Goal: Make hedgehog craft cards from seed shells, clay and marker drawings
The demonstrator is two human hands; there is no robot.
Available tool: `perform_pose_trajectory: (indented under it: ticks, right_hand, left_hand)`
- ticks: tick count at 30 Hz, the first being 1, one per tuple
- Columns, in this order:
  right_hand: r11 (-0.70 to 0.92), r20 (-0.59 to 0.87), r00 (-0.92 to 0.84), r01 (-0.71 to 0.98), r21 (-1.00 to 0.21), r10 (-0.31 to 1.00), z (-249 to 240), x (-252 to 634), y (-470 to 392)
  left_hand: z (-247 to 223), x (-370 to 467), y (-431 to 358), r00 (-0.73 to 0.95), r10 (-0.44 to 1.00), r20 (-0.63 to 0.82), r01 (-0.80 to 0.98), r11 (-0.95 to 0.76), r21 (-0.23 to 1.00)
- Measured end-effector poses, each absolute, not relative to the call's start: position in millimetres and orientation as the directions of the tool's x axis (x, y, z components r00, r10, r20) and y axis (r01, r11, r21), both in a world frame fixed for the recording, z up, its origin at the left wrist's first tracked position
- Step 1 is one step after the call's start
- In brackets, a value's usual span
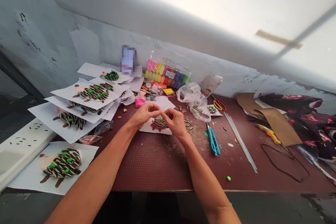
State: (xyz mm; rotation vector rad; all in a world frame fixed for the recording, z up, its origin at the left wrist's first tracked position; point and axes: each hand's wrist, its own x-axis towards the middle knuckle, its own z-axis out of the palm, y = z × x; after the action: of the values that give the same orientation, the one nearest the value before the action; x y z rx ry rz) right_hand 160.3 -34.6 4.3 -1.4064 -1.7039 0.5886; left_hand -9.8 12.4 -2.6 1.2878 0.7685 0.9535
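My left hand (147, 114) and my right hand (175, 121) meet fingertip to fingertip over the middle of the table. Both are closed in a pinch, and what lies between the fingertips is too small to make out. Just below them is a white sheet (147, 128) bearing a hedgehog picture of striped sunflower seeds (159, 122) with green dots, partly hidden by my right hand. Loose sunflower seeds (188, 124) lie right of that hand. A finished-looking hedgehog picture (63, 164) rests at the front left, beside my left forearm.
Stacked seed pictures (90, 92) rise at the left near a white power strip (26, 143). Coloured clay packs (168, 75), a plastic bag (193, 98) and a cup (212, 85) stand behind. Rightward are a blue utility knife (214, 140), scissors (219, 105), glue sticks (241, 143) and a yellow glue gun (270, 133).
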Motion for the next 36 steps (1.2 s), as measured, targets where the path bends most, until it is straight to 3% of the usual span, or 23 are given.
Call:
perform_pose_trajectory:
  ticks: [7,13,17,23,27,31,36]
  right_hand:
    - [0.298,0.278,-0.124,0.556,-0.776,0.953,8.4,166.2,-34.7]
    - [0.361,0.368,-0.131,0.647,-0.672,0.92,10.2,168.4,-34.4]
    - [0.373,0.429,-0.118,0.725,-0.579,0.895,9.4,163.2,-37.3]
    - [0.278,0.389,-0.062,0.802,-0.529,0.919,6.7,152.5,-41.4]
    - [0.213,0.325,0.001,0.752,-0.624,0.946,6.0,152.8,-39.5]
    - [0.188,0.232,-0.007,0.61,-0.77,0.973,8.0,156.8,-37.0]
    - [0.174,0.225,0.026,0.547,-0.819,0.974,10.7,156.8,-37.6]
  left_hand:
    - [-3.8,-12.8,13.3,0.5,0.866,0.014,-0.084,0.032,0.996]
    - [-0.7,-9.9,8.1,0.586,0.809,-0.053,-0.087,0.128,0.988]
    - [1.6,-7.8,8.0,0.544,0.839,0.012,-0.045,0.015,0.999]
    - [3.1,-7.4,8.9,0.514,0.856,0.063,0.112,-0.139,0.984]
    - [1.8,-9.9,11.3,0.533,0.842,0.085,0.12,-0.175,0.977]
    - [-1.1,-11.7,13.6,0.502,0.861,0.083,0.015,-0.105,0.994]
    - [-2.2,-7.8,9.6,0.471,0.88,0.061,-0.138,0.005,0.99]
